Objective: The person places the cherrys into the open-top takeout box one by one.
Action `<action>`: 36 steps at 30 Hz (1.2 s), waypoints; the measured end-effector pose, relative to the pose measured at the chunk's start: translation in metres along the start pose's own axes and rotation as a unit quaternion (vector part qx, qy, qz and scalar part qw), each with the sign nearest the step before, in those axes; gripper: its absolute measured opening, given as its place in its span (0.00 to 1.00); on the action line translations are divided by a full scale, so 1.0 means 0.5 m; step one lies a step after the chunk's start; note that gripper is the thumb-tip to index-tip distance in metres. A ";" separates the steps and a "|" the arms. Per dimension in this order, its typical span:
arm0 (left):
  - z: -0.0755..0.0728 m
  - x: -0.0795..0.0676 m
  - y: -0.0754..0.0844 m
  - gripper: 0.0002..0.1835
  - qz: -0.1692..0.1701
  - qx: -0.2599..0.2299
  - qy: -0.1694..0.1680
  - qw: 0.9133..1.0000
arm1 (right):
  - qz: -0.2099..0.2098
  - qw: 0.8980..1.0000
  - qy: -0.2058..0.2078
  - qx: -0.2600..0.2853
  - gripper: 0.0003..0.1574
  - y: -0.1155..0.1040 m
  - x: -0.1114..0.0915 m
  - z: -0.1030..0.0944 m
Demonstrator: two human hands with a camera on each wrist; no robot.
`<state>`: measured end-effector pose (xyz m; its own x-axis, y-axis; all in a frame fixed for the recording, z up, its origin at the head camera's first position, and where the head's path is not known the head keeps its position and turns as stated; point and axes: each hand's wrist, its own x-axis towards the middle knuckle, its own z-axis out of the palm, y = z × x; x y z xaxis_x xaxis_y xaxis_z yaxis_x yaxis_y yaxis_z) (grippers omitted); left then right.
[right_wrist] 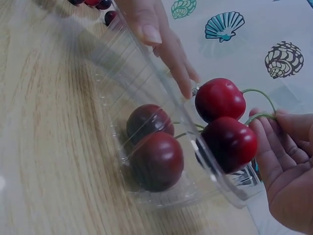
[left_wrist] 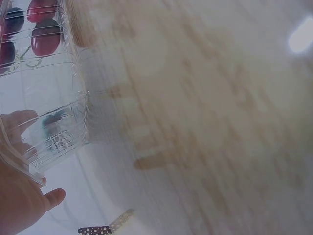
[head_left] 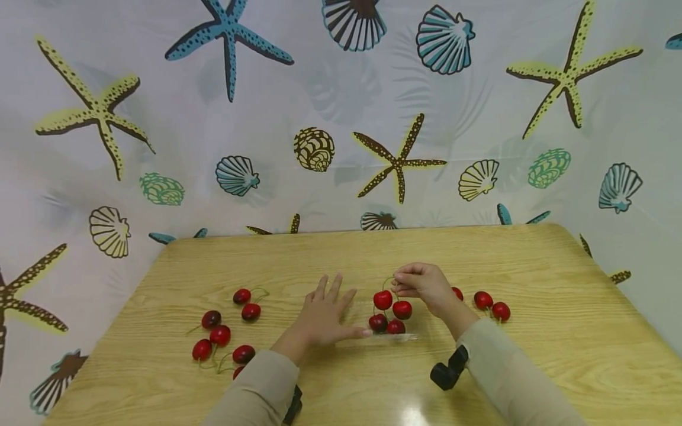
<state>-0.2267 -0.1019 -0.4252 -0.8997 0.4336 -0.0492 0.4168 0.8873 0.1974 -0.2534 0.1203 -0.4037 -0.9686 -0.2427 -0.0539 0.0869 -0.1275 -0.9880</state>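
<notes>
A clear plastic container stands mid-table, with two dark red cherries seen through its wall in the right wrist view. My right hand pinches the green stems of a joined pair of red cherries. That pair hangs at the container's rim, above the two inside. On the container's left side is my left hand, fingers spread and straight, thumb at the near edge. In the left wrist view, part of the left hand shows beside the clear wall.
Several loose cherries with stems lie on the wooden table at the left. More cherries lie to the right, one partly hidden behind the right wrist. A cloth printed with shells and starfish hangs behind the table.
</notes>
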 end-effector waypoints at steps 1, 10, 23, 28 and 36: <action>0.001 0.000 0.000 0.50 0.000 0.000 0.000 1.000 | 0.001 1.000 -0.001 -0.003 0.09 0.002 0.002 0.000; 0.000 0.001 -0.001 0.51 -0.002 0.006 -0.005 1.000 | 0.014 0.998 0.003 -0.058 0.14 0.014 0.014 0.006; -0.003 -0.003 0.000 0.52 -0.001 0.000 -0.008 1.000 | 0.028 0.991 0.009 -0.131 0.11 0.008 0.028 0.023; -0.003 -0.004 0.001 0.52 0.000 0.002 -0.009 1.000 | 0.030 0.987 0.003 -0.156 0.10 0.011 0.035 0.026; -0.006 -0.006 0.002 0.51 0.000 -0.006 -0.010 1.000 | 0.049 0.979 0.007 -0.198 0.09 0.006 0.036 0.035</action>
<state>-0.2239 -0.1028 -0.4222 -0.8970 0.4367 -0.0686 0.4151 0.8854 0.2089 -0.2666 0.0985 -0.4051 -0.9632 -0.2221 -0.1513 0.0859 0.2791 -0.9564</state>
